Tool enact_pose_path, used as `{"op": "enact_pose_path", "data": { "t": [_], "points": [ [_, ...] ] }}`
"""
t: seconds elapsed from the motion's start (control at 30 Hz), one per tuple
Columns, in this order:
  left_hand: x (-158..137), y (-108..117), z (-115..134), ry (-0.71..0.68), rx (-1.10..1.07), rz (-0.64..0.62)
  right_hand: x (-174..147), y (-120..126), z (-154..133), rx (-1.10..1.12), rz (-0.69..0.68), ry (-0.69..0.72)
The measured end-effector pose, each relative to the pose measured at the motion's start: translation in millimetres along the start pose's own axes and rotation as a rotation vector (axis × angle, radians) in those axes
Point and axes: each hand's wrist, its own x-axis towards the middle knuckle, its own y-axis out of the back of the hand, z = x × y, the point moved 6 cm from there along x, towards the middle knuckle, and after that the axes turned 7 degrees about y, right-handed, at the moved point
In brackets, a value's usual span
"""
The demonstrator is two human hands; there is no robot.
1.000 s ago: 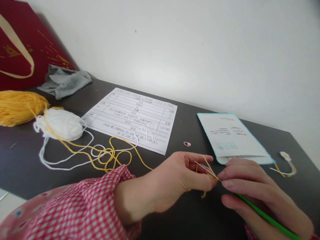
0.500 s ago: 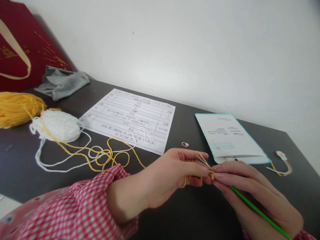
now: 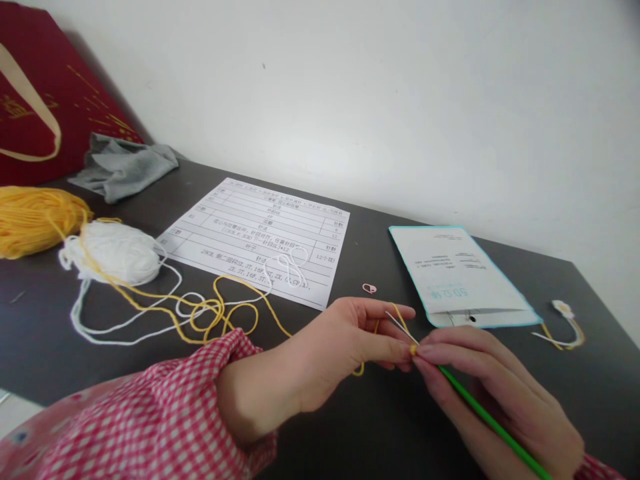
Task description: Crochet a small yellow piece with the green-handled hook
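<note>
My right hand grips a crochet hook with a green handle, and its thin metal tip points up and left past my left fingers. A small bit of yellow crochet work sits on the hook's shaft, pinched where my fingertips meet. My left hand is closed on this yellow yarn with thumb and fingers, its index finger stretched out with a strand running over it. Loose yellow yarn trails across the table to the left. The fingers partly cover the stitches.
White yarn and a yellow skein lie at left, near a grey cloth and a red bag. Behind my hands are a printed sheet, a pink stitch marker, a white packet and a small crocheted piece.
My right hand and the hook have shifted slightly left, with the small yellow work. The yellow loops below my left fingers hang less visibly.
</note>
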Motion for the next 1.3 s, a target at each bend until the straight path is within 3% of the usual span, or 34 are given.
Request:
{"op": "enact_pose_path", "data": {
  "t": [0.27, 0.53, 0.73, 1.0, 1.1, 1.3],
  "points": [
    [0.1, 4.5, 3.5, -0.201, 0.078, 0.201, 0.8, -2.5, -5.4, -0.117, 0.057, 0.011],
    [-6.0, -6.0, 5.0, -0.219, -0.081, 0.093, -2.7, -1.6, -4.1, -0.131, 0.104, 0.019],
    [-1.1, -4.1, -0.3, -0.251, -0.194, 0.049, -7.9, -3.7, 3.0, -0.043, 0.084, -0.075],
    [-6.2, 3.2, 3.3, -0.367, -0.204, 0.207, -10.6, -9.6, 6.3, 0.063, 0.101, -0.138],
    [-7.3, 4.8, 4.2, -0.382, -0.188, 0.257, -9.5, -8.6, 4.7, 0.067, 0.107, -0.110],
    [-6.6, 7.3, 3.8, -0.330, -0.197, 0.299, -7.0, -8.4, -3.1, 0.033, 0.020, 0.073]
  ]
}}
